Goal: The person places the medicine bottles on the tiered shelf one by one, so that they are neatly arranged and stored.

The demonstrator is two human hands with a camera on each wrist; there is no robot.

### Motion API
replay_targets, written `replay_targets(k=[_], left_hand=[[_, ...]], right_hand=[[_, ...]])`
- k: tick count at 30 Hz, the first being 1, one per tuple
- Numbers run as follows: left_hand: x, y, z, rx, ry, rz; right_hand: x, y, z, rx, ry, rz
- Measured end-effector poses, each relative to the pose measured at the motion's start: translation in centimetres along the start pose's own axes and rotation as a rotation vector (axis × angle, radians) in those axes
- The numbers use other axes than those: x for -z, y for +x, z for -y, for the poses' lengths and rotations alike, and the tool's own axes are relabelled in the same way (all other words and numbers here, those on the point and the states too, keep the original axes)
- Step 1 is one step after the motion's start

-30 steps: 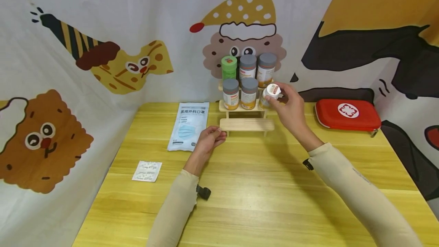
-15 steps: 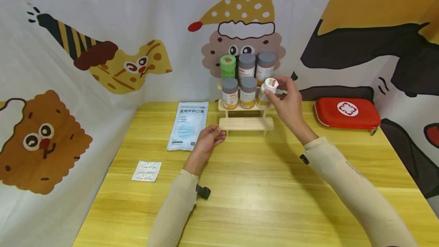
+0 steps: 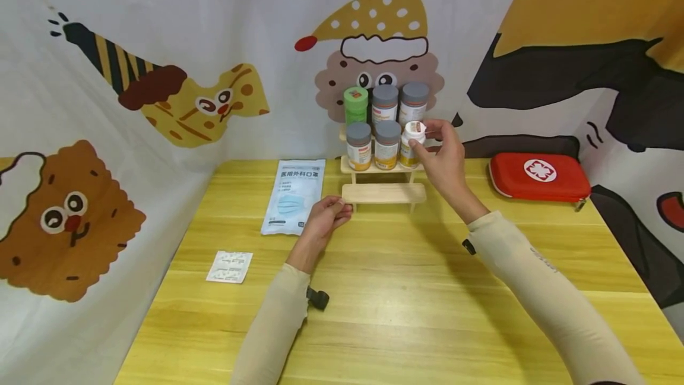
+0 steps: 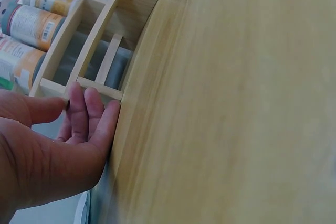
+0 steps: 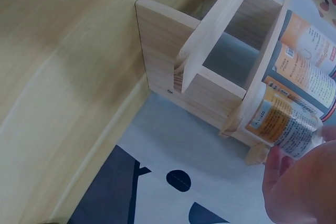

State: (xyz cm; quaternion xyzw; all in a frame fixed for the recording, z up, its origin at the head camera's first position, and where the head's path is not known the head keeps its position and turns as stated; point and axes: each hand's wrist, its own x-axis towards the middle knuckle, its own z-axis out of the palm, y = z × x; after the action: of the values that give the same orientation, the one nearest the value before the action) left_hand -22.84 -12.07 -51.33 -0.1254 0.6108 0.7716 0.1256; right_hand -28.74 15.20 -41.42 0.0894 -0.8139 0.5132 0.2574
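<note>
On the yellow wooden counter (image 3: 406,290), the left hand (image 3: 323,218) pinches the left end of the stepped pale wooden rack (image 3: 383,193). At the rack's middle step, far right, the right hand's (image 3: 446,162) grip curls round a white-capped orange-labelled pill bottle (image 3: 411,144).
</note>
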Motion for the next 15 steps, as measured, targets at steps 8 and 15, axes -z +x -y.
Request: replay_targets(k=[8,15], left_hand=[[0.0,0.3,0.1,-0.006,0.004,-0.002],[-0.8,0.0,0.1,-0.008,0.024,-0.009]], right_hand=[[0.2,-0.4,-0.4,0.017,0.009,0.025],[1.5,-1.4,-1.3,0.019,0.052,0.081]])
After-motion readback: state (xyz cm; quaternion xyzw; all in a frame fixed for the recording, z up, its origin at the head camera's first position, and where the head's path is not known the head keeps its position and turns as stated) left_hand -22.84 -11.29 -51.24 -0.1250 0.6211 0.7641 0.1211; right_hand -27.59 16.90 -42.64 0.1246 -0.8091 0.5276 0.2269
